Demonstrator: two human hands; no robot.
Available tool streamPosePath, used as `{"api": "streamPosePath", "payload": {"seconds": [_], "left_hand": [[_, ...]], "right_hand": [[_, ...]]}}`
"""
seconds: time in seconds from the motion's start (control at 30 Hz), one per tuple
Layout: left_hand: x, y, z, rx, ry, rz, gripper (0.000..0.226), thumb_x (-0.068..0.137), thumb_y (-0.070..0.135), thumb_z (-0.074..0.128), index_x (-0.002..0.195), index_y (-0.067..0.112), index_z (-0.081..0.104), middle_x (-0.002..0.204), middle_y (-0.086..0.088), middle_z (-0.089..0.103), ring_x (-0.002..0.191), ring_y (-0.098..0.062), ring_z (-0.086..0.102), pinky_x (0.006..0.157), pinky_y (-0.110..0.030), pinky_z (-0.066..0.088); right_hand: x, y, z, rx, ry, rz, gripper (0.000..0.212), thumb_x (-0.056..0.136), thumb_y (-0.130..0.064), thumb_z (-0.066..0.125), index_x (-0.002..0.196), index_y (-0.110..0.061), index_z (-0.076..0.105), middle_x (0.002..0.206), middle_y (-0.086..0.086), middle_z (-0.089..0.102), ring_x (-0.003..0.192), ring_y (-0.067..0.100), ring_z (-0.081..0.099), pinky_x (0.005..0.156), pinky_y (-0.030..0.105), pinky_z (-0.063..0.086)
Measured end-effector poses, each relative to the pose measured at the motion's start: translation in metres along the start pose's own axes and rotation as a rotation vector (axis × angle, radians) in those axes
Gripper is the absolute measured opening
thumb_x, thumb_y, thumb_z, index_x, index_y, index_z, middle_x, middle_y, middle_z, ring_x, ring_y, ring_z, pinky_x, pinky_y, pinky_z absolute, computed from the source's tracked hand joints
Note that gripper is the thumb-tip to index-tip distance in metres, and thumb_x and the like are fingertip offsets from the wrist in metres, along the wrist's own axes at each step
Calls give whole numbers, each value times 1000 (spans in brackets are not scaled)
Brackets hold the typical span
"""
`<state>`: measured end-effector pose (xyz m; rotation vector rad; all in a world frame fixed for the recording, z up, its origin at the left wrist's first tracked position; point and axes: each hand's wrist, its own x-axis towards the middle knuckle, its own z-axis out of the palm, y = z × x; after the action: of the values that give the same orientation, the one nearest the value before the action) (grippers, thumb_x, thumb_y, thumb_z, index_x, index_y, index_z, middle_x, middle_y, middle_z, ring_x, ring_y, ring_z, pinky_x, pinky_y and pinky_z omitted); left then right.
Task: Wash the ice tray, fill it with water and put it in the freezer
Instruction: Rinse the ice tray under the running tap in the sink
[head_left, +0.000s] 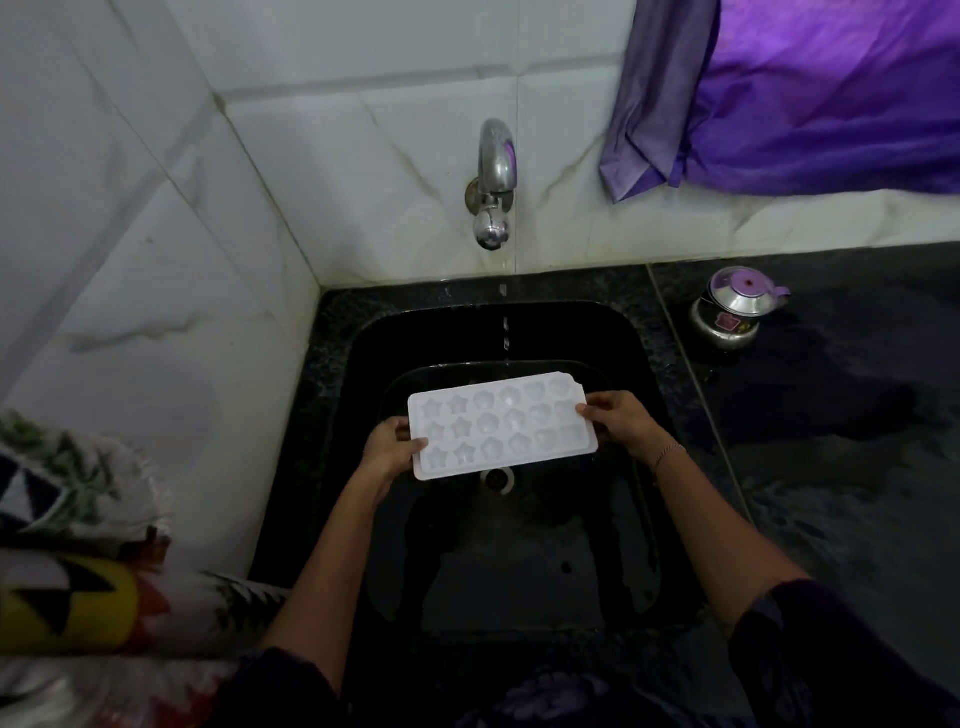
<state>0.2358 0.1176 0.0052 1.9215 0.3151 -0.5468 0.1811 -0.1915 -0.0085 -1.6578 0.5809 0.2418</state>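
White plastic ice tray (501, 428) hangs level over the black sink (363, 338), under the tap's (493, 182) thin trickle; left hand (387, 449) and right hand (618, 421) pinch its short ends. Likely light, slightly flexible, slippery when wet, so end grips suit

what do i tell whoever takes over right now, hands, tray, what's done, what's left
Hands: left hand grips the ice tray at its left end, right hand at its right end.
Things: the tray is held cups-up over the sink; the tap drops a thin stream at its far edge.
Done: tray brought to the water; whether it is washed, cannot tell.
Left: rinse, fill, carry to the freezer, which is not in view.
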Motion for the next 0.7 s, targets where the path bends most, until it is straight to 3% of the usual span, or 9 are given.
{"api": "streamPosePath", "payload": {"seconds": [0.1, 0.23, 0.33, 0.47, 0.6, 0.7], "left_hand": [[-2, -3, -1, 49, 94, 58, 40, 78, -4, 71, 115, -3, 57, 99, -14, 63, 97, -32, 64, 84, -50, 55], [-11, 1, 1, 106, 165, 130, 34, 75, -3, 75, 105, 0, 60, 86, -7, 61, 83, -25, 63, 75, -42, 57], [-16, 2, 2, 122, 203, 159, 29, 71, -1, 78, 92, 7, 59, 85, -10, 64, 78, -22, 62, 72, -40, 57], [-21, 2, 2, 92, 237, 186, 28, 67, -2, 81, 85, 5, 61, 78, -9, 63, 73, -20, 60, 69, -31, 53], [-25, 2, 0, 78, 270, 216, 26, 66, -3, 81, 81, 4, 62, 75, -5, 63, 70, -16, 59, 59, -19, 46], [-25, 2, -1, 76, 306, 241, 25, 66, -3, 81, 78, 5, 61, 75, -7, 64, 72, -17, 60, 65, -22, 46]], "right_hand": [[-5, 3, -2, -46, 25, -32, 30, 87, -4, 63, 116, 4, 57, 93, 14, 64, 88, 27, 64, 71, 35, 58], [-11, 4, -2, -191, 127, -154, 28, 82, -6, 70, 108, 1, 62, 75, 3, 62, 77, 19, 62, 67, 29, 57], [-17, 2, -2, -319, 183, -245, 27, 78, -9, 74, 103, -3, 64, 80, 3, 64, 80, 16, 60, 75, 27, 48], [-20, 3, -4, -365, 212, -334, 28, 74, -9, 78, 99, -4, 65, 88, 10, 68, 82, 19, 64, 81, 30, 52], [-24, -1, -1, -404, 220, -369, 25, 73, -7, 78, 93, -3, 64, 86, 11, 68, 79, 17, 63, 76, 23, 49], [-28, -4, 1, -400, 218, -402, 22, 73, -6, 78, 84, -9, 60, 82, 8, 68, 77, 14, 62, 70, 15, 47]]}}
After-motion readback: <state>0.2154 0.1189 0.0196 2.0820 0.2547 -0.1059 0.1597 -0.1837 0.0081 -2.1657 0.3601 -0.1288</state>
